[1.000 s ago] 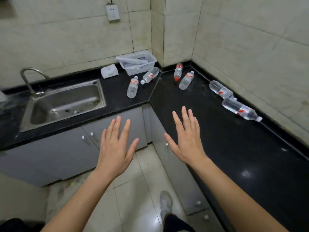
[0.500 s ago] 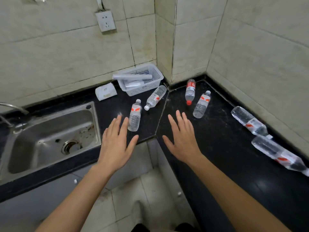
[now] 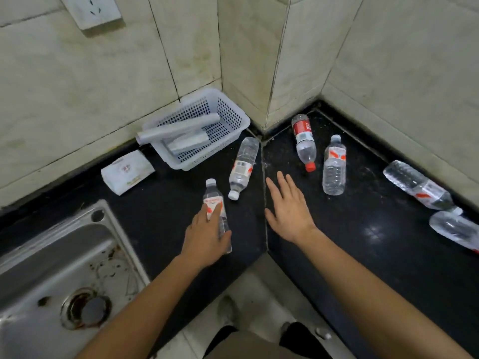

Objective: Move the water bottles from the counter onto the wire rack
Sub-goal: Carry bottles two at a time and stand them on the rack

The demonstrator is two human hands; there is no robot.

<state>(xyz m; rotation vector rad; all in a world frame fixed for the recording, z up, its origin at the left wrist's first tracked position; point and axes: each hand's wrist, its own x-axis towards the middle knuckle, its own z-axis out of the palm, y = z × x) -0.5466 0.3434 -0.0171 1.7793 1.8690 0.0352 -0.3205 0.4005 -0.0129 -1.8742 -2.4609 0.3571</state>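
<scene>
Several clear water bottles lie on the black counter (image 3: 363, 242). My left hand (image 3: 204, 237) rests over the nearest bottle (image 3: 213, 200), fingers curled around its body; its white cap points away from me. My right hand (image 3: 289, 208) hovers open, fingers spread, above the counter near the corner seam. Beyond it lie a second bottle (image 3: 242, 168), a red-labelled bottle with a red cap (image 3: 303, 141) and another clear bottle (image 3: 334, 165). Two more bottles (image 3: 420, 187) (image 3: 453, 229) lie along the right wall. No wire rack is in view.
A white perforated plastic basket (image 3: 228, 112) holding a roll and a packet stands in the corner by the left wall. A white tissue pack (image 3: 125, 172) lies left of it. A steel sink (image 3: 59, 281) fills the lower left. Tiled walls close in behind and to the right.
The view has moved closer over the counter corner. My left hand has reached forward and come down on the nearest bottle; my right hand has advanced over the counter, still open.
</scene>
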